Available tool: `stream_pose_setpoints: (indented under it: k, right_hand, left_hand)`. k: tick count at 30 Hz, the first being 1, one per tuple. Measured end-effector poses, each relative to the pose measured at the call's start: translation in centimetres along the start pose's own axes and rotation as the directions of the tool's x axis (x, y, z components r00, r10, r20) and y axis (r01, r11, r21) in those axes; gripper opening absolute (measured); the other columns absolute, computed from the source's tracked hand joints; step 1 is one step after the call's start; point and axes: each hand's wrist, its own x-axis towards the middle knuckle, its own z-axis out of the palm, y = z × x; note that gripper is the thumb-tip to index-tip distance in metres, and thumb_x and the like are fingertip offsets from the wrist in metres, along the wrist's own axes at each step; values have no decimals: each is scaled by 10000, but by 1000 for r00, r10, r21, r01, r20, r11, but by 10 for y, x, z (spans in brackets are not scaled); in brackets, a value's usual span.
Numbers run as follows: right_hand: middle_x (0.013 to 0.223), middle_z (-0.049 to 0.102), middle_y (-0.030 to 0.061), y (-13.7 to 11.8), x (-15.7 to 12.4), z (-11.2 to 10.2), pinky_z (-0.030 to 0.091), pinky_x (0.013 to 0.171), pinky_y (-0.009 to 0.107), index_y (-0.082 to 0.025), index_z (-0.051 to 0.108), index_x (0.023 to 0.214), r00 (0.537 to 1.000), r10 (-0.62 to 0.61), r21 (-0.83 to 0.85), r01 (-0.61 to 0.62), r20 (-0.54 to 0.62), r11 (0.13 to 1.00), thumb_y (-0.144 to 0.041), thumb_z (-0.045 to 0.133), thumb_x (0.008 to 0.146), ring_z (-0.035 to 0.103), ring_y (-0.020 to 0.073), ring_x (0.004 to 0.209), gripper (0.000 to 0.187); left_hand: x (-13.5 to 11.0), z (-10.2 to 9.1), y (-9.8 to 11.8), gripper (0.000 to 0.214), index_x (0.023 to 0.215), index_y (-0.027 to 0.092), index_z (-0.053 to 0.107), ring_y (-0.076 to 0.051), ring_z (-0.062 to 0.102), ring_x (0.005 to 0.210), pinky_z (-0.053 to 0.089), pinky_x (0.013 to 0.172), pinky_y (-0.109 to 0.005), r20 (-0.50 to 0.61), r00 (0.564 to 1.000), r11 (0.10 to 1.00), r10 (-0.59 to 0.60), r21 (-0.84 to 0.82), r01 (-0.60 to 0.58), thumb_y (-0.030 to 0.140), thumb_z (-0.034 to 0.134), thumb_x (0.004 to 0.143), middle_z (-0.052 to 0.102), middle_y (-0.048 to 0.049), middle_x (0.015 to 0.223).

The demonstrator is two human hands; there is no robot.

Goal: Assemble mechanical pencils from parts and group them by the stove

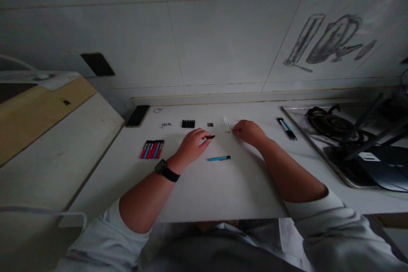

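Observation:
My left hand [193,145] pinches a small black pen part [209,137] between thumb and fingers, a little above the white table [242,195]. On the right, my right hand [250,131] is closed, its fingertips at the lower end of the thin white pen refills [225,124]; it seems to pinch one of them. A blue pen barrel [219,158] with a dark end lies between my forearms. Beyond my left hand are a row of black pen parts [188,124], some tiny dark pieces [210,124] and a few small springs [165,125].
Several red and blue pen barrels [152,149] lie side by side at left. A phone [137,116] rests at the back left, near a metal ring [157,111]. Pens [287,128] lie at right, beside a metal-edged tray [318,153] with dark cables [328,123].

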Motion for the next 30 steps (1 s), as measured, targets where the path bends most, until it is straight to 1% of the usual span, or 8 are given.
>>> stream_pose_setpoints:
  k: [2,4,8,12,18,24,27,30]
  right_hand:
    - [1091,765,74,0,-1,-2,493,830,273,-250,823,1105,1000,18,8,-18,-5,1000,-242,591,952,699,202,910,278]
    - [1120,761,66,-1,-3,-4,490,845,267,-263,816,1125,1000,-9,20,9,2,1000,-239,596,957,697,199,949,278]
    - [1110,753,65,-4,-7,-8,482,838,262,-257,813,1067,997,-69,2,69,35,998,-235,611,959,684,202,986,230]
    - [1114,741,65,-7,-8,-11,479,821,269,-258,784,1147,995,-94,9,94,43,996,-243,638,953,674,202,967,243]
    - [1054,730,76,-15,-11,-13,487,855,299,-232,802,974,972,-226,50,223,63,974,-176,642,930,672,213,954,175]
    - [1029,716,81,-36,-17,-7,498,878,316,-223,785,999,927,-374,130,369,12,920,-190,701,889,663,221,955,142]
    - [1088,713,91,-36,-17,-8,494,937,335,-229,777,1077,929,-370,129,371,-30,920,-198,712,895,658,234,1023,196]
    - [1100,713,99,-31,-16,-10,483,975,345,-223,784,1050,938,-345,101,346,-29,933,-165,687,909,655,236,1048,181]
  left_hand:
    - [0,1,-1,76,1042,201,704,-189,663,918,547,865,-367,5,1000,1000,-1,-5,1,224,680,972,712,-41,985]
    - [0,1,-2,80,1044,202,702,-191,664,927,547,870,-369,9,1000,1000,-3,-6,3,231,681,973,713,-42,990]
    - [0,0,-2,76,1041,204,698,-195,664,938,546,876,-374,19,1000,1000,-10,3,10,241,675,979,714,-43,995]
    - [0,-1,0,81,1047,203,698,-195,663,936,547,877,-378,34,999,1000,-16,6,16,241,658,988,714,-45,999]
    - [1,-2,1,72,1034,200,701,-199,664,927,546,874,-384,42,999,1000,-19,19,18,228,664,979,715,-46,991]
    - [0,-2,0,74,1037,205,703,-200,667,937,547,873,-377,48,998,1000,-28,14,27,224,669,974,714,-46,999]
    - [0,-2,-1,82,1044,207,707,-202,668,946,545,885,-378,46,998,999,-33,19,32,228,677,970,715,-46,1007]
    - [0,0,-2,90,1049,204,710,-205,665,957,543,888,-376,44,998,999,-38,30,36,225,686,964,717,-46,1011]
